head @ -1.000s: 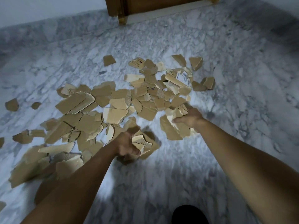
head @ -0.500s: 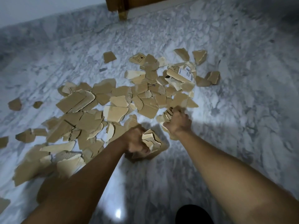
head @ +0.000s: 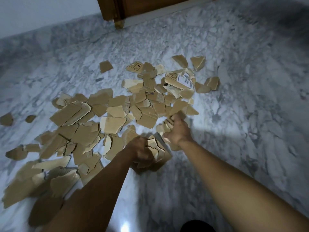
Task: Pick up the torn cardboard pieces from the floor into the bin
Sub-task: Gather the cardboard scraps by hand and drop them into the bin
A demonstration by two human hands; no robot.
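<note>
Several torn brown cardboard pieces (head: 113,124) lie scattered over the marble floor (head: 242,114), from the near left to the far middle. One far piece carries a white barcode label (head: 186,77). My left hand (head: 142,149) is closed around a bunch of cardboard pieces (head: 158,150) at the pile's near edge. My right hand (head: 178,131) sits just to its right, gripping a stack of cardboard pieces (head: 165,127). Both hands are blurred. No bin is in view.
A wooden door frame (head: 117,9) stands at the far end of the floor, beside a pale wall (head: 41,12). Two small stray pieces (head: 6,119) lie off to the far left. A dark rounded shape (head: 197,226) shows at the bottom edge.
My right hand has drawn its stack of pieces left and nearer, closing on my left hand. The left hand keeps its bunch and has shifted slightly.
</note>
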